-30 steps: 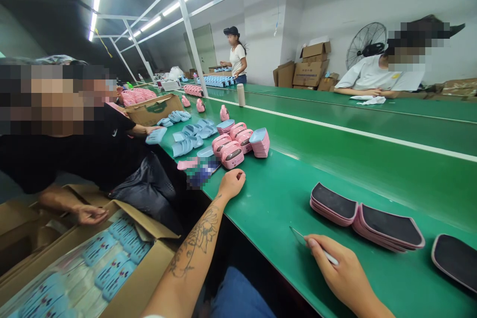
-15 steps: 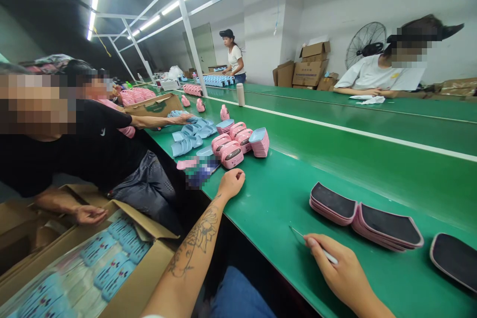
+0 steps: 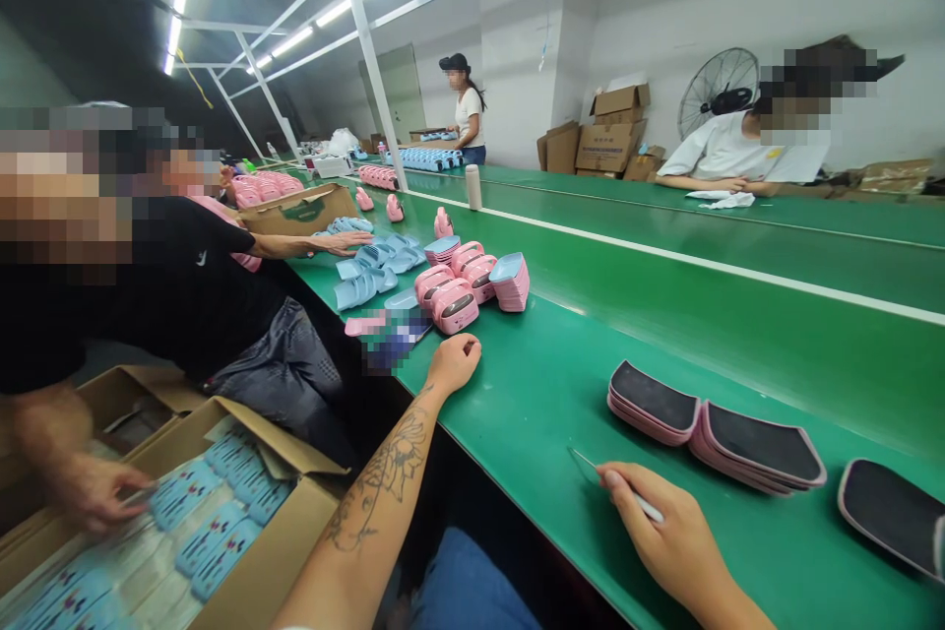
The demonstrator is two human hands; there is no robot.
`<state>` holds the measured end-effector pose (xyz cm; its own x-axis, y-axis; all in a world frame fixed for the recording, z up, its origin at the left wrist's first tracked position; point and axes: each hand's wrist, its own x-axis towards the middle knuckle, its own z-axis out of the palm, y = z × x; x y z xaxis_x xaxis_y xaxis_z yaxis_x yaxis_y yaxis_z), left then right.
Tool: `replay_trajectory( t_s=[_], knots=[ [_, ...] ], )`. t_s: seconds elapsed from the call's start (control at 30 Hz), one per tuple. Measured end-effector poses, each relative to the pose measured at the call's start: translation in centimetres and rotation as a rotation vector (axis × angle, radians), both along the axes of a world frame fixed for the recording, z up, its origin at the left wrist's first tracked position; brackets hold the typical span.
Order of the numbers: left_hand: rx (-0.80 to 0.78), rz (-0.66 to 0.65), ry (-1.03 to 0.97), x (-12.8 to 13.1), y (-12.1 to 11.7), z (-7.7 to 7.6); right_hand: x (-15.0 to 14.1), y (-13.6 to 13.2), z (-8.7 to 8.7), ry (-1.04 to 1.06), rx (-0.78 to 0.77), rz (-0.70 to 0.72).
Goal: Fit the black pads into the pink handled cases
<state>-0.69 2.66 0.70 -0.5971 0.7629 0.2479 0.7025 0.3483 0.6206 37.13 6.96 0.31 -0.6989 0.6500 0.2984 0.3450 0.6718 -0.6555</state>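
My left hand (image 3: 456, 362) rests on the green table with its fingers curled closed, and no object shows in it. Just beyond it sit several pink cases with dark windows (image 3: 454, 305) and a stack of pink and blue trays (image 3: 510, 282). My right hand (image 3: 657, 522) is closed around a thin tool with a white handle (image 3: 650, 508) and a slim metal shaft, which points to the left above the table. Beyond that hand lie two stacks of black curved panels with pink edges (image 3: 760, 443). Another black panel (image 3: 890, 512) lies at the right edge.
Left of me, a co-worker's hand (image 3: 95, 492) is at an open carton (image 3: 295, 532) of blue packs; the other hand (image 3: 344, 243) is over blue plastic pieces (image 3: 376, 261). A bottle (image 3: 473, 187) stands farther back. Another person (image 3: 738, 157) leans on the far side.
The co-worker's nearer hand has moved left and down onto the blue packs in the carton. The view has shifted slightly. My hands keep their places.
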Motion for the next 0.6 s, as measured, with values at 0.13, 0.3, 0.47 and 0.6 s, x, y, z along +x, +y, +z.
replay_trajectory(
  t_s=[0.13,0.3,0.47,0.6],
  knots=[
    [-0.002,0.002,0.001,0.03,-0.01,0.03,0.12,-0.01,-0.09,0.0,-0.012,0.004],
    [-0.003,0.004,0.008,0.05,-0.02,0.01,0.05,-0.05,-0.12,0.012,-0.012,0.01],
    [-0.002,-0.001,0.01,0.01,-0.02,0.03,0.05,-0.04,-0.06,0.044,-0.005,-0.009],
    [-0.004,-0.005,0.014,0.04,-0.03,0.11,-0.02,-0.05,0.14,0.028,-0.034,-0.006]
  ],
)
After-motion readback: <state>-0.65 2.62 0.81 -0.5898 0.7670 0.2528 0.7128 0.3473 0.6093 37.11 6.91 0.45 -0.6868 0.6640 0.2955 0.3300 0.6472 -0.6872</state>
